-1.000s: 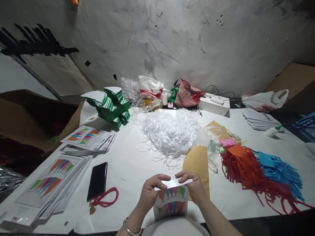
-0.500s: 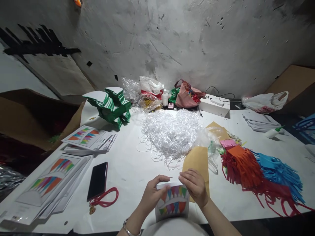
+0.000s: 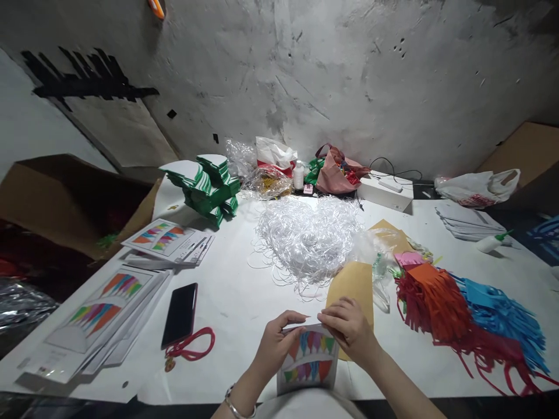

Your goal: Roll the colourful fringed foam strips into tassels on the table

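At the near edge of the table point(image 3: 236, 302), dead centre in front of me, sat the packet point(image 3: 309, 366): small, white, with coloured pennants printed on it, lower end pointing at me. Both hands were on its top edge.

- My left hand point(image 3: 275, 343) came in from the left, fingers curled, thumb and fingertips pinching the top-left of the edge. There was a bracelet point(image 3: 236, 405) on that wrist.
- My right hand point(image 3: 349, 329) came in from the right and pinched the top-right of the same edge. Its fingertips almost met the left ones at mid-edge.
- Most of the packet showed below and between the hands. Only the top strip was covered by fingers, and I couldn't tell if the edge was lifted off the table.

Surroundings:
- A brown envelope point(image 3: 351, 285) lay just behind my right hand, partly under it.
- A pile of white string point(image 3: 310, 235) sat further back, behind the envelope.
- Red and orange fringed paper point(image 3: 432, 302) lay to the right, with blue fringed paper point(image 3: 502, 314) beyond it. Both were well apart from the hands.
- A phone point(image 3: 180, 314) lay face down to the left, with a red cord point(image 3: 192, 348) just beside its near end.
- Stacks of printed sheets point(image 3: 100, 308) with the same pennant art were at far left.
- A green and white stack point(image 3: 209, 186) was at back left, a white box point(image 3: 386, 193) at the back, and a glue bottle point(image 3: 491, 242) at far right.
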`<state>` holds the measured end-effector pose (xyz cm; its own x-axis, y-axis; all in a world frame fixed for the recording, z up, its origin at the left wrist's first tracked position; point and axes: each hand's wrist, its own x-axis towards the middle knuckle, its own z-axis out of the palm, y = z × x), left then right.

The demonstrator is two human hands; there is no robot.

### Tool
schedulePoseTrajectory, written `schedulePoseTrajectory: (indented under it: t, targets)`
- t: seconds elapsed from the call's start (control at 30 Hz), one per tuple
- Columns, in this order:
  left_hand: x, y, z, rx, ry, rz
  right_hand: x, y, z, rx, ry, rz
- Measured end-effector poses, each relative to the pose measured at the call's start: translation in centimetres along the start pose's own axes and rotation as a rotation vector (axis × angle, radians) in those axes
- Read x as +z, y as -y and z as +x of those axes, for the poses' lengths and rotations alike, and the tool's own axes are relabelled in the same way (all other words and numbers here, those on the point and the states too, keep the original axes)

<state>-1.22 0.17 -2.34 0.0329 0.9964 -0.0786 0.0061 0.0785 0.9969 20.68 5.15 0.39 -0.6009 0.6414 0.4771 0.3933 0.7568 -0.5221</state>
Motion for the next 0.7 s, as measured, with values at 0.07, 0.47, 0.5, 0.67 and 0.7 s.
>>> schedulePoseTrajectory:
  t: [0.07,0.47,0.5,0.67,0.7]
  targets:
    - [0.0,-0.2,-0.2,0.009,0.039,0.005,-0.7,0.7,0.6,-0.018,0.142,-0.054]
    - [2.4,-0.7,-2.4,0.138,-0.12,0.118,-2.8,2.1,1.9,0.106,0.447,0.124]
    - [2.4,-0.7,-2.5,0.157,-0.103,0.115,-3.0,2.0,1.9,0.089,0.452,0.121]
    - [2.4,-0.6,-2.8,0.258,-0.056,0.067,-3.4,2.5,1.7,-0.066,0.471,0.038]
    - [2.5,-0.6,-2.8,0.254,-0.058,0.05,-3.3,2.7,1.6,-0.085,0.469,0.013]
